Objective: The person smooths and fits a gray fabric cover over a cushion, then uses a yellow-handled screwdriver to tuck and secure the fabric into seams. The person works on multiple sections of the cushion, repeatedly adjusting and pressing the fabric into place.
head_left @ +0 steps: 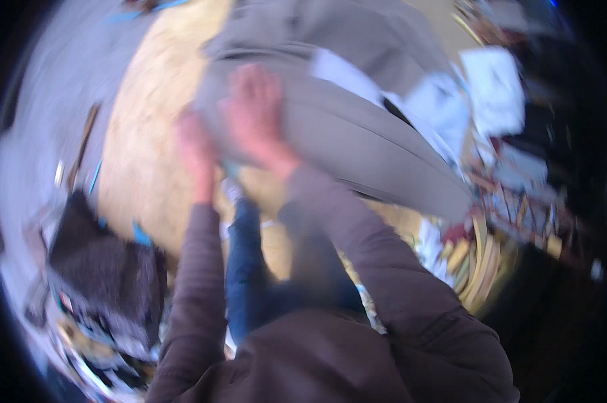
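Note:
A large grey fabric piece (357, 138), padded-looking with a long seam along it, stretches from the upper middle toward the right. My right hand (255, 111) lies on its left end with the fingers stretched out, pressed flat on the cloth. Just left of it, my left hand (197, 144) is at the edge of the grey fabric; motion smears its fingers, so whether they grip the cloth is unclear. White cloth (347, 74) shows between the folds of the grey fabric.
Beneath lies a pale wooden board (146, 101). A dark box-shaped thing (109, 269) stands at the lower left, near a thin brown stick (83, 144). Folded white cloth (493, 91) and a clutter of curved yellowish strips (479, 262) lie at the right.

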The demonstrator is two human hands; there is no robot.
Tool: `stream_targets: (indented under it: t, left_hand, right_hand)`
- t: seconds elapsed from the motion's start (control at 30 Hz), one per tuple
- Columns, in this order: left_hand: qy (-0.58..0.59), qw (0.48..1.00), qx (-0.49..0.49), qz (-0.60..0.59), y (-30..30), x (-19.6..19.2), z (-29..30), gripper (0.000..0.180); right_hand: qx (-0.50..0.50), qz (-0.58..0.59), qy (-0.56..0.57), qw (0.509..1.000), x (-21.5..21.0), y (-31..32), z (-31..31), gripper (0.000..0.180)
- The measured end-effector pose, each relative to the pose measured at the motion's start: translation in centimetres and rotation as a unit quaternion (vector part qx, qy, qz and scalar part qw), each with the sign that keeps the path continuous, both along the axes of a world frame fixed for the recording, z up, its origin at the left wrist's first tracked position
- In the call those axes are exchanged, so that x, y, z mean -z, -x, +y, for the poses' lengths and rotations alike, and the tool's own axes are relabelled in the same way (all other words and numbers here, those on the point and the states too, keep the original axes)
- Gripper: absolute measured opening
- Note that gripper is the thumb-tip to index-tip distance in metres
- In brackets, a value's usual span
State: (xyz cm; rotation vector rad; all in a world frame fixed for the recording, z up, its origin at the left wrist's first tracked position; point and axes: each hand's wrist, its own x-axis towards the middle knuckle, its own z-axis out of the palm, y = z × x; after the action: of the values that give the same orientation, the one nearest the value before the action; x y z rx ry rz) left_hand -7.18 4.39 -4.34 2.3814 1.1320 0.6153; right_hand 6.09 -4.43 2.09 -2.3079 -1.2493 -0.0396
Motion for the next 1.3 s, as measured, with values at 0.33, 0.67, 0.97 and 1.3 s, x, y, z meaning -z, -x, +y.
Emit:
stream_targets:
  t: [0.33, 0.67, 0.97, 1.3]
  left_hand:
    - [-0.190, 0.967, 0.023, 0.167, -3.3, -0.7, -0.5, 0.077]
    - [-0.209, 0.945, 0.168, 0.186, -14.0, -3.0, -27.4, 0.091]
    - [-0.195, 0.884, 0.385, 0.178, -19.5, -6.4, -49.1, 0.080]
    - [-0.209, 0.746, 0.597, 0.210, -29.0, -9.8, -63.5, 0.073]
  right_hand:
    - [0.304, 0.031, 0.058, 0.950, -1.8, -5.1, -27.9, 0.079]
    - [0.588, -0.020, 0.049, 0.807, 2.3, -13.9, -66.5, 0.076]
    - [0.669, 0.093, -0.223, 0.703, 6.4, -18.8, -87.0, 0.079]
    - [0.661, 0.121, -0.483, 0.561, 9.1, -20.2, -86.3, 0.051]
